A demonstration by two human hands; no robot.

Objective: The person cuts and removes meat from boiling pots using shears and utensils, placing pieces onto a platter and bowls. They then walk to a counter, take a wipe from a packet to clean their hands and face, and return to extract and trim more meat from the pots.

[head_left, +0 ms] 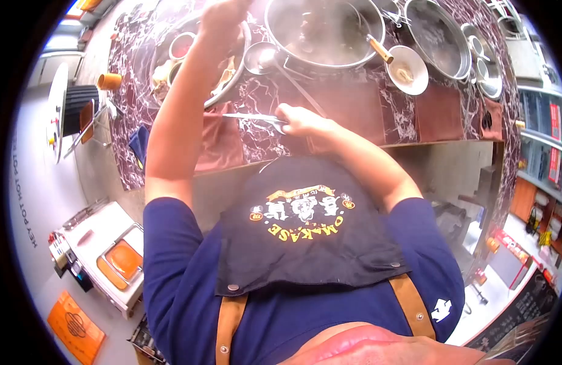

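Observation:
My right hand (302, 120) is closed on the handles of a pair of scissors (253, 116). The blades point left, over the brown cloth (223, 137) at the table's near edge. Reaching forward, my left hand (223, 21) is at the top edge of the view, above a wide round tray (244, 58). Its fingers look closed, but they are partly cut off and I cannot make out what they hold. Pale food pieces (225, 76) and a small red-filled bowl (182, 45) lie in the tray, partly behind my left forearm. A ladle (261, 58) rests beside the tray.
A large steaming pot (378, 52) stands ahead, with a wooden-handled utensil (380, 50) across its rim. Right of it are a white bowl (415, 76) with food and a second large pot (460, 76). A yellow cup (109, 81) is at the left.

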